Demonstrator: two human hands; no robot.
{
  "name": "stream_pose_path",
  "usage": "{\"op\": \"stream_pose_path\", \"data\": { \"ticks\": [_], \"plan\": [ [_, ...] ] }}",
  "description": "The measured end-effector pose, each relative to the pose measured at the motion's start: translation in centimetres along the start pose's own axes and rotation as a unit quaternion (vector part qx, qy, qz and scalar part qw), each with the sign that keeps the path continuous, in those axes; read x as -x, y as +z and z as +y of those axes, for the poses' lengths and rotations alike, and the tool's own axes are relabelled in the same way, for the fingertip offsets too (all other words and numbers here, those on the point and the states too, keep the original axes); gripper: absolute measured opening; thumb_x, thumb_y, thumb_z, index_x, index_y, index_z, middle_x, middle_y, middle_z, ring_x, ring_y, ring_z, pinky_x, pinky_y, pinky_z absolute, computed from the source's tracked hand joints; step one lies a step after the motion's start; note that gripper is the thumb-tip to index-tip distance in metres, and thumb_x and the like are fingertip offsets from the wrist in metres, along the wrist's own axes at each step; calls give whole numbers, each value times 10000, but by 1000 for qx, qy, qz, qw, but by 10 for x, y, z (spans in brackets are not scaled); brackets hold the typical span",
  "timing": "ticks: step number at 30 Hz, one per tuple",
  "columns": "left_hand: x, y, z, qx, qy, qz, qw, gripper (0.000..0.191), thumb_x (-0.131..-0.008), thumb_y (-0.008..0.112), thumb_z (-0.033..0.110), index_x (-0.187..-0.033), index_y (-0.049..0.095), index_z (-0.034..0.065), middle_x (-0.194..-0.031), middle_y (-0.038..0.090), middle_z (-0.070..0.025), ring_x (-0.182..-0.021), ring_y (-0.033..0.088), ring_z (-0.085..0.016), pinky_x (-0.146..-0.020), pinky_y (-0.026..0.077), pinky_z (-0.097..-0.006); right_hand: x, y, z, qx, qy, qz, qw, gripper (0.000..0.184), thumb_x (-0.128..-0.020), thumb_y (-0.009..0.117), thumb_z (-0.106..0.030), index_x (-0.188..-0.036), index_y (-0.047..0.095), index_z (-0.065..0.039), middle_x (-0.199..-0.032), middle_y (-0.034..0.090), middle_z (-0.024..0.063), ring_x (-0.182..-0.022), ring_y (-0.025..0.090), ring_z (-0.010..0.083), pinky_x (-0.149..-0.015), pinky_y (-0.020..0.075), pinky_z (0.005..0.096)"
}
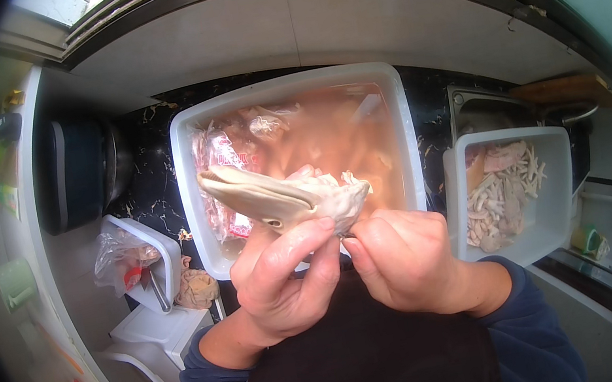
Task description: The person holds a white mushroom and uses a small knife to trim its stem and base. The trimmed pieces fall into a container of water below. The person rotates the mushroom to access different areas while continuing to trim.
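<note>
A pale plucked duck head (282, 194), its bill pointing to the upper left, is held up by my left hand (290, 283), with fingers and thumb closed on its underside near the neck end. Beside it, my right hand (404, 259) has its thumb and forefinger pinched together at the lower edge of the head's cut end; what lies between those fingertips is too small to tell. Both hands are over the near rim of a large white plastic tub (409, 138) of cloudy reddish water. Printed plastic packaging (221, 150) and pale pieces of meat (265, 125) lie in the tub's left part.
Right of the tub, a second white tub (552, 212) holds pale poultry feet and other pieces, near a metal sink (466, 105). At left are a small white bin (169, 236) with plastic bags, a crumpled cloth (196, 286) and a dark container (78, 173). A wall stands behind.
</note>
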State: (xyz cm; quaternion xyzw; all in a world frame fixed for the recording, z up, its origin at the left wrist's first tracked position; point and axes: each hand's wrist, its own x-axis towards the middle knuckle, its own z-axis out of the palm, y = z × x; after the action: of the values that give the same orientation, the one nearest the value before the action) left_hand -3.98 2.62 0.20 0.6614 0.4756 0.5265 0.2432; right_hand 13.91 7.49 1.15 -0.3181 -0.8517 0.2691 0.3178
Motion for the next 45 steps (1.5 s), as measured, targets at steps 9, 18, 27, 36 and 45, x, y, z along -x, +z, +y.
{"op": "stream_pose_path", "data": {
  "ticks": [9,18,27,36,45],
  "plan": [
    [2,2,2,15,-34,26,999,388,-804,711,-156,-1162,651,-20,-1054,714,-229,-1023,711,-381,-918,561,-414,0,-1,-1,6,2,-4,1000,199,-881,717,-98,-781,548,-63,-670,546,63,-547,587,228,-500,465,344],
    [9,3,-5,107,-81,43,990,342,-856,676,-130,-1186,618,-60,-1096,674,-200,-996,682,-276,-955,535,-387,4,2,1,11,33,19,999,182,-906,704,-102,-805,561,-52,-664,571,80,-537,601,251,-488,462,368],
    [10,5,-9,259,-109,40,959,431,-872,658,-146,-1267,519,-45,-1263,571,-191,-1167,597,-242,-1038,476,-388,7,-2,2,-82,79,28,993,114,-918,702,-83,-882,617,-16,-695,617,113,-559,633,287,-502,484,389],
    [12,7,-8,256,-126,34,958,470,-835,659,-168,-1262,507,-44,-1264,548,-181,-1174,597,-237,-1021,495,-369,4,-1,2,-124,138,67,980,210,-939,690,-69,-1065,556,31,-728,651,96,-585,646,196,-556,503,327],
    [9,4,-9,292,-146,9,945,476,-854,617,-167,-1284,456,-42,-1276,530,-180,-1188,584,-231,-1036,480,-366,2,-4,8,-208,171,31,963,208,-958,661,-42,-1102,529,27,-764,639,83,-640,583,113,-607,471,284]
  ]
}}
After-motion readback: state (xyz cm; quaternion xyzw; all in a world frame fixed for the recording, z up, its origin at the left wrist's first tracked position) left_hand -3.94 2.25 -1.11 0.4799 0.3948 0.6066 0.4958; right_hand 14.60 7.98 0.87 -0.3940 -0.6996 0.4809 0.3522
